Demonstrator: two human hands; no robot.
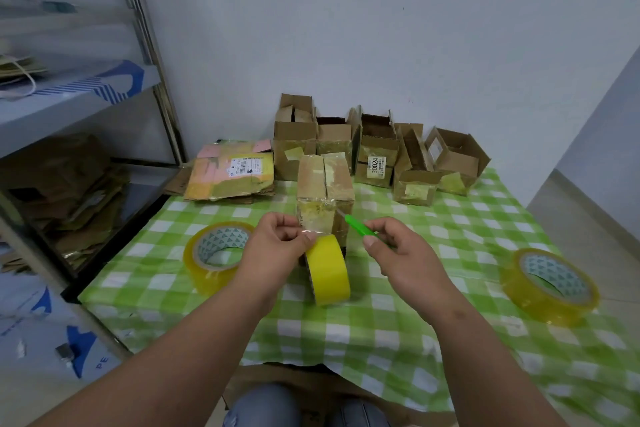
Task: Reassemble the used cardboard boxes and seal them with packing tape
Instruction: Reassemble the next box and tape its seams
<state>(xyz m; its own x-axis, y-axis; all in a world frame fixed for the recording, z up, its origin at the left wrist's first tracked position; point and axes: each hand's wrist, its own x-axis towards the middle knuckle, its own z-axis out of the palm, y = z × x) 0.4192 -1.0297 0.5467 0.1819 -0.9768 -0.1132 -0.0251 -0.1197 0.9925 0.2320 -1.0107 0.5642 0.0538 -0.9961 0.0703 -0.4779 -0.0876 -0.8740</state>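
Covering the table is a green-check cloth (381, 333); white wall behind, shelf rack (79, 87) at 9 o'clock. Sealed box (325, 184) sits center. L hand (273, 243) pinches tape off yellow roll (329, 270); R hand (398, 253) grips green cutter (358, 226). Spare rolls (216, 253) at 9 & 3, near edges.

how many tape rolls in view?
3. One roll lies flat left of the left hand; one yellow roll stands on edge between both hands; one lies flat at far right.

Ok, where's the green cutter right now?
In the head view, the green cutter is in the right hand, right of centre, its tip at the taped box.
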